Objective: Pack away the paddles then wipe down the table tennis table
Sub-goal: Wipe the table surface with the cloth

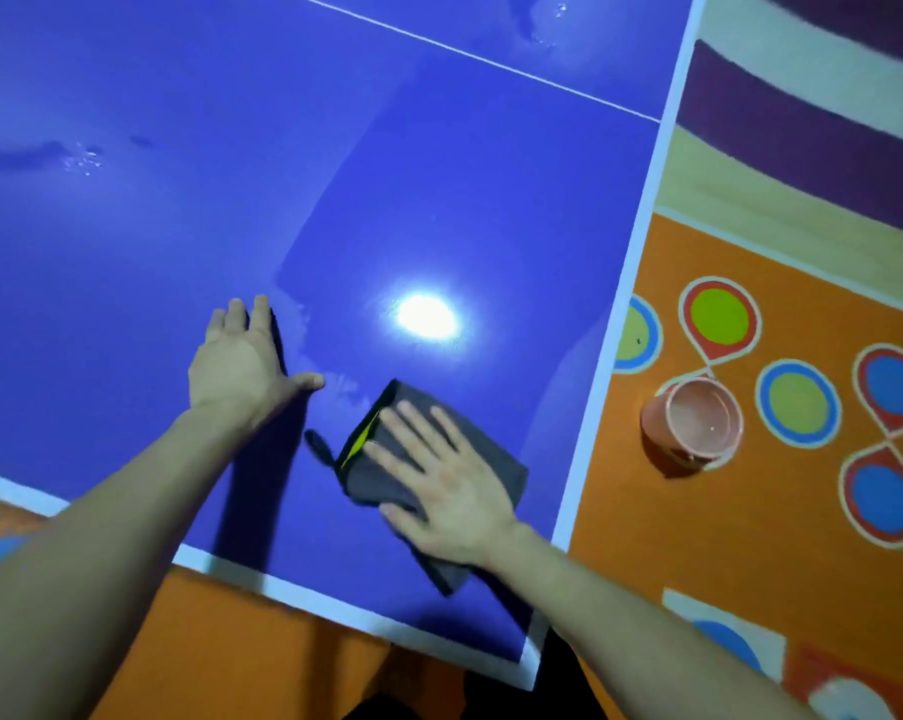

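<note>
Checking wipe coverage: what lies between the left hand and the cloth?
In the head view, only blue table with a faint wet smear separates the left hand from the cloth.

The table (179, 226) is glossy violet-blue, edged in white, with a thin white line across it. By its near right corner the cloth (504, 467) is dark grey with black trim and a yellow-green flash. The floor (698, 537) is orange with green and blue circles ringed red, white and blue, then purple and cream bands. The pot (693, 423) is salmon pink.

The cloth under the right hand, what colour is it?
Dark grey, with a yellow-green stripe at its black edge: cloth, head view.
</note>
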`<state>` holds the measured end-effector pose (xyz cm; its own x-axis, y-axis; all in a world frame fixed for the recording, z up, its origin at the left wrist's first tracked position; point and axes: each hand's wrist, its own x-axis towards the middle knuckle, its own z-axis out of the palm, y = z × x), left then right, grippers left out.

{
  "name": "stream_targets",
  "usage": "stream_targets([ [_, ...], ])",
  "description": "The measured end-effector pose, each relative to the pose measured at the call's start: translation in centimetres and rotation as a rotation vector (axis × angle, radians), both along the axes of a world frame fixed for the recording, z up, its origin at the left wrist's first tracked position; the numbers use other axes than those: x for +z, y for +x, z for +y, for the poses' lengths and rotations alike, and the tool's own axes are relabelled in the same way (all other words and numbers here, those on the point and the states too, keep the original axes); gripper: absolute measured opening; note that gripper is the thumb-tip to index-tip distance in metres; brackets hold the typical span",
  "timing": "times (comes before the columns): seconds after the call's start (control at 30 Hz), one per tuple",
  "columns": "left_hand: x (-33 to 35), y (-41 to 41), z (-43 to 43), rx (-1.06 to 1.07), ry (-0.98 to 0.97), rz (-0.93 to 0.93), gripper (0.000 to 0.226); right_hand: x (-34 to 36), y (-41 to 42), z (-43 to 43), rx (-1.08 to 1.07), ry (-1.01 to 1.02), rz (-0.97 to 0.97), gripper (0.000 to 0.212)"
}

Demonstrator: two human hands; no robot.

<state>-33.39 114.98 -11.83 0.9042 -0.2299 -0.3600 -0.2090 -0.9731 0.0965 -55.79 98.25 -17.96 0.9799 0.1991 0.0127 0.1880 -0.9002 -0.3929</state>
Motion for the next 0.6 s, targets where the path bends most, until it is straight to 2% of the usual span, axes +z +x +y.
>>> stream_targets([
  [0.07, 0.2, -2.9, 0.4, -0.023, -0.039, 0.000, 0.112, 0.1, -3.4, 2.6, 0.123, 0.015, 0.050, 0.069],
  [0.1, 0.4, -4.3, 0.5, -0.051, -0.041, 0.014, 0.108, 0.1, -4.0, 2.0, 0.179, 0.012, 0.056, 0.068],
  [0.17, 0.7, -6.9, 1.0, -0.119, -0.007, 0.052, 0.117, 0.0, -3.8, -2.3, 0.194, -0.016, 0.040, 0.071],
  [0.23, 0.8, -8.6, 1.7, -0.181, 0.088, 0.085, 0.139, -0.1, -2.2, -9.1, 0.028, -0.092, 0.017, 0.073],
  [0.3, 0.1, -9.4, 2.4, -0.235, 0.185, 0.097, 0.159, -0.5, 1.1, -16.6, -0.244, -0.154, -0.011, 0.070],
  [0.4, -1.4, -10.0, 2.8, -0.276, 0.237, 0.094, 0.169, -0.9, 5.7, -23.1, -0.538, -0.183, 0.031, 0.067],
  [0.5, -1.7, -9.8, 2.8, -0.310, 0.261, 0.056, 0.169, -1.4, 7.0, -22.0, -0.625, -0.209, 0.033, 0.069],
  [0.6, -1.4, -9.7, 3.1, -0.318, 0.287, 0.052, 0.169, -1.0, 1.7, -13.7, -0.596, -0.192, -0.019, 0.068],
])
